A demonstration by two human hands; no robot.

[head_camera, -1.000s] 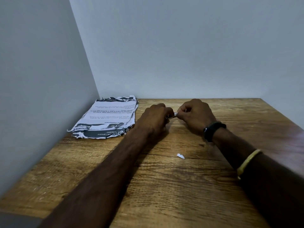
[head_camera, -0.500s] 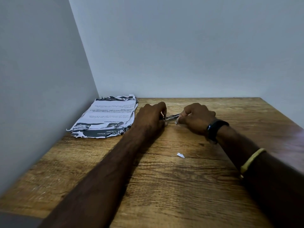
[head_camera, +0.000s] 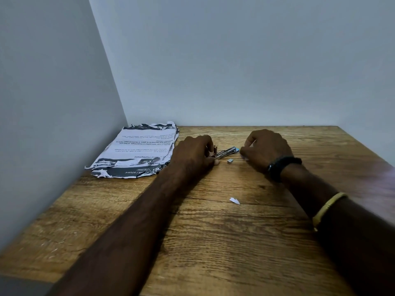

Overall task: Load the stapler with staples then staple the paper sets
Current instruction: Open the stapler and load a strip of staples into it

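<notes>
A small metal stapler (head_camera: 226, 152) lies on the wooden table (head_camera: 213, 242) between my hands, its silver rail drawn out to the right. My left hand (head_camera: 193, 154) grips its left end; the body is mostly hidden under my fingers. My right hand (head_camera: 266, 149) is curled just right of the rail's blue tip, pinching something small and pale that I cannot make out. A stack of printed paper sets (head_camera: 139, 150) with torn edges lies at the back left, against the wall.
A tiny grey scrap (head_camera: 230, 160) lies just below the stapler's rail. A white paper scrap (head_camera: 234, 201) lies nearer to me on the table. Grey walls close the left side and the back. The table's right edge runs diagonally at the right.
My hands have drawn apart: the right hand has moved right, away from the left. The stapler's silver rail now shows between them. A grey scrap now lies under it.
</notes>
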